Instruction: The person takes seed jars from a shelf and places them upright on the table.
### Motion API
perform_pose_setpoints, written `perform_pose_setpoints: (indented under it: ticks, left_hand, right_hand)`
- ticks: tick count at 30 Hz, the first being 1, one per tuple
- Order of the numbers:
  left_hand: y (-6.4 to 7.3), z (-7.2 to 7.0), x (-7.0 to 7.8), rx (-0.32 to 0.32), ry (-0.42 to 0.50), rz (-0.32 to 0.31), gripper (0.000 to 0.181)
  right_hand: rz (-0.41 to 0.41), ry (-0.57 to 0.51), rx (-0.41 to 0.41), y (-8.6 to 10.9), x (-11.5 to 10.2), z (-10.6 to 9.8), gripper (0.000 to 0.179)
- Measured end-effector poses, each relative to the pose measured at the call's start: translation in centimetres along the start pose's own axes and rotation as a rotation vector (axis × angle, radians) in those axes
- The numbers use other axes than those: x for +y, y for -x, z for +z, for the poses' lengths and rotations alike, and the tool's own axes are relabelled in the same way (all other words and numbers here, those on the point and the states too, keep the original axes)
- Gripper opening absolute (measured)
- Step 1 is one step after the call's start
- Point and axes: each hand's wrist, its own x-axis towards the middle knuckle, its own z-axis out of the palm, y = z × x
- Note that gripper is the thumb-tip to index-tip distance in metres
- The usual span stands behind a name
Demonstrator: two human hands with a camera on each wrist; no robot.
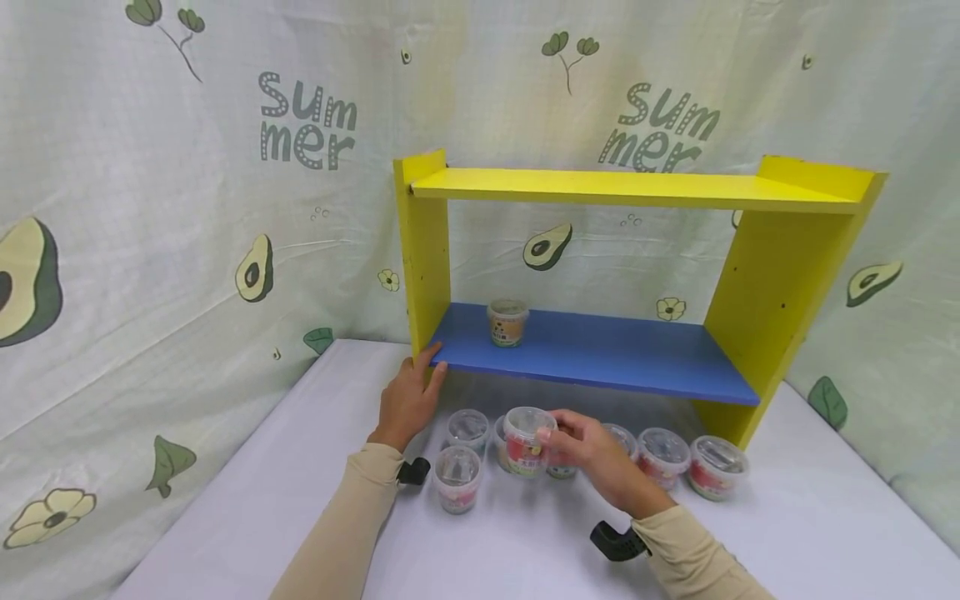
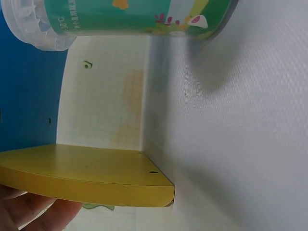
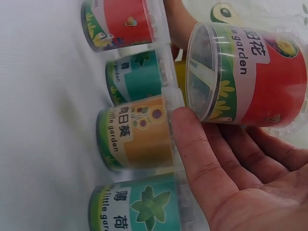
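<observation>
In my right hand I hold a small clear plastic tub with a red label, raised beside other tubs. The right wrist view shows this red tub resting against my fingers and thumb. My left hand grips the left side of a yellow and blue shelf unit, near the front corner of its blue board. Fingers show behind the yellow side panel in the left wrist view. One orange-labelled tub stands upright on the blue board.
Several lidded tubs stand on the white table: a red one in front, a teal one behind it, and red ones at right. An orange tub and a mint tub show near my right hand.
</observation>
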Motion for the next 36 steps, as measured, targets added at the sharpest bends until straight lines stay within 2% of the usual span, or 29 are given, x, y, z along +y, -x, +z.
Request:
perform_pose_setpoints:
  ticks: [6, 17, 29, 36]
  left_hand:
    - [0.0, 0.0, 0.0, 0.001, 0.000, 0.004, 0.048]
    - [-0.1, 0.0, -0.1, -0.002, 0.000, 0.010, 0.049]
    - [-0.1, -0.2, 0.0, -0.024, 0.005, -0.004, 0.050]
    - [-0.1, -0.1, 0.0, -0.030, 0.008, -0.018, 0.049]
  right_hand:
    - [0.002, 0.011, -0.025, 0.2, 0.2, 0.0, 0.056]
    - [0.048, 0.045, -0.019, 0.2, 0.7, 0.1, 0.055]
    - [0.015, 0.024, -0.075, 0.1, 1.1, 0.5, 0.045]
    - [-0.003, 0.025, -0.116, -0.1, 1.7, 0.8, 0.047]
